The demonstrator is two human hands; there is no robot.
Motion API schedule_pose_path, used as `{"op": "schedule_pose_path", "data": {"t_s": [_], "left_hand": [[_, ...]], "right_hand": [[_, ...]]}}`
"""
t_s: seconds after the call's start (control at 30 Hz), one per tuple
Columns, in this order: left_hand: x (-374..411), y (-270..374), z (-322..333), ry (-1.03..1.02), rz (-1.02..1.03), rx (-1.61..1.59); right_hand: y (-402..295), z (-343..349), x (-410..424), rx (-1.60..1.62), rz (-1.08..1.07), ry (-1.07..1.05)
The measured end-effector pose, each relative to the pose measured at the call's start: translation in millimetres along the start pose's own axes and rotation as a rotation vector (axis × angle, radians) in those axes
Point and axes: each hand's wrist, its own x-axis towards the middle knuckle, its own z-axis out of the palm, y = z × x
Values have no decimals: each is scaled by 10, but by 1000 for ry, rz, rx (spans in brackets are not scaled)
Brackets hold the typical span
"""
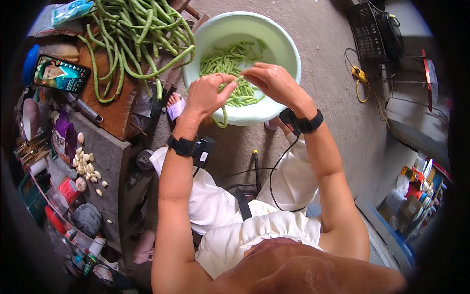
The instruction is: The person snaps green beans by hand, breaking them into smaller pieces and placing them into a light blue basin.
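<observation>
A large pale green plastic basin (282, 40) stands on the floor before me, with many short pieces of green bean (222, 66) in it. Both hands are over its near half, fingertips almost meeting at a bean piece. My left hand (211, 92) grips a long green bean (221, 119), whose curved end hangs below the palm near the basin's rim. Thumb and fingers of my right hand (273, 82) pinch at the same spot; whether they hold the same bean is hard to tell. A heap of whole long beans (147, 33) lies at the upper left.
A wooden board (90, 70) bears the heap, beside a lit phone (61, 74) and a metal tube (84, 107). Peeled garlic cloves (88, 167) and a dark stone (86, 219) are on a grey slab (114, 154). A yellow power strip (359, 74) lies at right. Wrist-device cables hang over my lap.
</observation>
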Motion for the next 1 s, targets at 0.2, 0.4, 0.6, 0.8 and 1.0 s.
{"op": "schedule_pose_path", "data": {"t_s": [0.2,0.4,0.6,0.8,1.0], "left_hand": [[-2,52,58,-81,-24,90],[-41,32,58,-100,33,169],[-59,-15,127,-135,69,203],[-57,-5,149,-204,83,291],[-41,15,139,-9,119,251]], "right_hand": [[-77,38,-12,-37,-1,-68],[-117,152,-39,-104,60,-184],[-146,214,-52,-230,114,-286],[-145,258,-53,-257,86,-266],[-138,250,1,-208,91,-140]]}}
